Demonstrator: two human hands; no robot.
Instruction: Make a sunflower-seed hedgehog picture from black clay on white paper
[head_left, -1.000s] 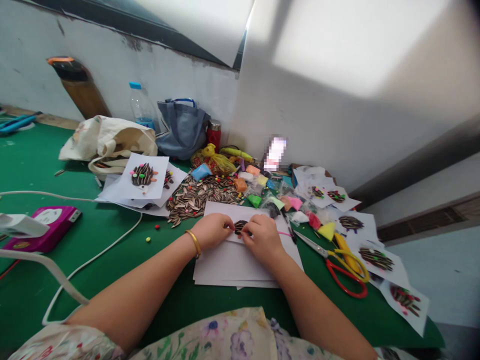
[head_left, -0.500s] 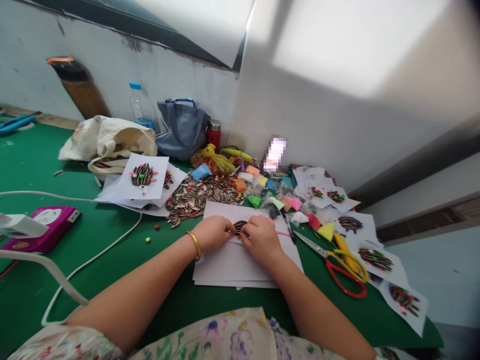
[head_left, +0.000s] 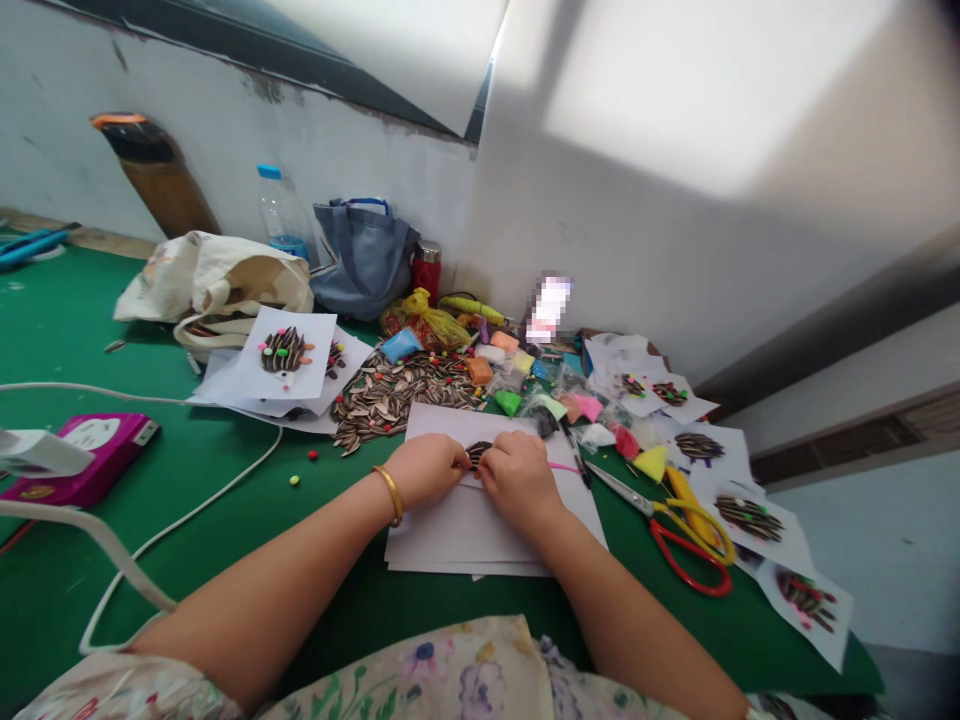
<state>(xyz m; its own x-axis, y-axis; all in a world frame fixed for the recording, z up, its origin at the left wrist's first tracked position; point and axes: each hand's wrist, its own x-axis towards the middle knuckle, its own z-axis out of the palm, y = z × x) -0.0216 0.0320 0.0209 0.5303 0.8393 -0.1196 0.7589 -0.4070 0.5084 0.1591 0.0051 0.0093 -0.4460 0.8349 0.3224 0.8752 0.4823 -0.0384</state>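
A small cluster of striped sunflower seeds (head_left: 478,455) lies on the stacked white paper (head_left: 465,530) in front of me, partly hidden by my fingers. My left hand (head_left: 427,472), with a gold bangle on its wrist, pinches the cluster's left edge. From the other side my right hand (head_left: 521,475) has its curled fingers closed on the cluster's right part; the fingertips are partly hidden. Just beyond the paper spreads a heap of loose sunflower seeds (head_left: 401,395). A pink stick (head_left: 564,467) shows beside my right hand.
Red-and-yellow-handled scissors (head_left: 652,510) lie to the right, near packets of coloured clay (head_left: 589,408). Finished seed pictures on paper (head_left: 292,365) rest at left and along the right edge. A white cable (head_left: 202,515) crosses the left side near a magenta box (head_left: 90,460).
Both hands stay at the seed cluster. The right fingers have shifted slightly against it; nothing else has visibly moved.
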